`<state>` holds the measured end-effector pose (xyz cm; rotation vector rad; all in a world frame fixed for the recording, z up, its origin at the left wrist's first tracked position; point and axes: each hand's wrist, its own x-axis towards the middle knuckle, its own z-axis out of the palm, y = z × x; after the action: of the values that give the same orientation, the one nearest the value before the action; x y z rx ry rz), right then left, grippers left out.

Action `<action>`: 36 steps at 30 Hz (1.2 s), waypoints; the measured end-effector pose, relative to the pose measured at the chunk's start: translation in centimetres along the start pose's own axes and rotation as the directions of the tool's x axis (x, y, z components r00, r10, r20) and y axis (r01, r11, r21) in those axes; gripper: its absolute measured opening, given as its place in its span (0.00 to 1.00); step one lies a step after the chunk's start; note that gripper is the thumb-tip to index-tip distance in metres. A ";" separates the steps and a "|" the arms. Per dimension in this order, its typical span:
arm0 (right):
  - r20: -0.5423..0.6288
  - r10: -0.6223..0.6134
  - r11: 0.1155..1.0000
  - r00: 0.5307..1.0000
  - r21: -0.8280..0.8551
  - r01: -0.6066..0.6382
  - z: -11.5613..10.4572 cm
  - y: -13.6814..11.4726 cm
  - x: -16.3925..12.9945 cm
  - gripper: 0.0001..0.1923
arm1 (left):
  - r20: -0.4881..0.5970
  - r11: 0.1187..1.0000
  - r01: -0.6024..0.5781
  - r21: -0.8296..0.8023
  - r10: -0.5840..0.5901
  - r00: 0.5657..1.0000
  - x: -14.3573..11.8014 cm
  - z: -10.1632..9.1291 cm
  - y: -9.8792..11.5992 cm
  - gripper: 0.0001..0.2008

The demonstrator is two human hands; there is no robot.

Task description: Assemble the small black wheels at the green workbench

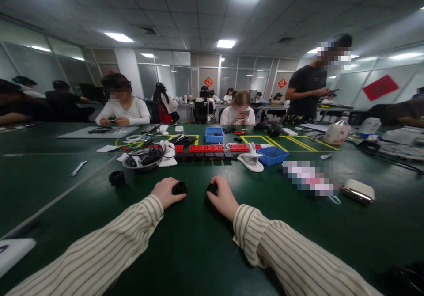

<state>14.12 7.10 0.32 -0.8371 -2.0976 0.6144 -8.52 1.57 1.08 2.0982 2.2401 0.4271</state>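
Left hand (168, 193) has fingers and thumb around a short black cylinder (180, 188). Right hand (224, 197) is pinching a rounded black piece (212, 189), mostly hidden. Both are mid-worktop, probably light, stiff, slightly slick plastic, so I'd grip the sides. Toward the left edge there's a chunky black cylindrical piece (117, 179). Beyond, a shiny round bowl (143, 169), white plastic clip (252, 161) and blue plastic tray (274, 157) block the way to the far edge.

No text reads clearly; a red diamond sign (208, 81) and a second red diamond (282, 83) on the far wall (195, 60) bear yellowish markings too small to make out.
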 end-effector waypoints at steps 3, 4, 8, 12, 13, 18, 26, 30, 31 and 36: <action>0.014 0.056 0.998 0.998 -0.005 -0.056 0.4 1.0 0.2 0.08 | 0.006 0.988 0.152 0.036 -0.152 0.988 0.4 -0.7 -2.9 0.25; 0.027 0.062 0.998 0.998 -0.005 -0.062 0.4 1.0 0.2 0.08 | 0.005 0.980 0.195 0.042 -0.195 0.981 0.5 -0.9 -3.7 0.25; 0.078 0.058 0.998 0.995 -0.007 -0.058 0.4 0.6 0.0 0.09 | -0.013 0.925 0.377 0.056 -0.377 0.926 0.2 -1.6 -6.7 0.26; 0.103 0.061 0.998 0.993 -0.025 -0.059 0.5 0.4 -0.2 0.12 | -0.049 0.867 0.496 0.058 -0.493 0.868 -0.3 -2.0 -8.9 0.29; 0.110 0.061 0.998 0.992 -0.031 -0.057 0.6 0.4 -0.2 0.14 | -0.056 0.855 0.515 0.058 -0.512 0.857 -0.4 -2.1 -9.4 0.30; 0.168 0.026 0.998 0.985 -0.056 -0.017 0.6 0.4 -0.4 0.20 | -0.099 0.803 0.592 0.071 -0.585 0.805 -0.9 -2.7 -10.5 0.31; 0.200 -0.021 0.996 0.980 -0.079 0.038 0.6 0.1 -0.7 0.22 | -0.200 0.751 0.656 0.078 -0.633 0.748 -1.5 -3.7 -9.2 0.32; 0.176 -0.019 0.997 0.984 -0.064 0.031 0.6 0.1 -0.6 0.24 | -0.319 0.800 0.576 0.168 -0.509 0.800 -2.3 -4.7 -5.6 0.31; 0.163 -0.015 0.998 0.986 -0.058 0.025 0.6 0.1 -0.6 0.25 | -0.348 0.856 0.473 0.207 -0.387 0.854 -2.5 -4.6 -4.1 0.28; 0.085 -0.031 0.999 0.996 0.013 0.030 0.6 0.1 -0.6 0.35 | -0.153 0.996 -0.060 -0.059 0.050 0.987 -2.4 -1.8 3.0 0.23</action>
<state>13.95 6.70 -0.41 -0.7833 -2.1777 0.6558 -5.81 -1.01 3.14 2.1680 2.2175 0.6733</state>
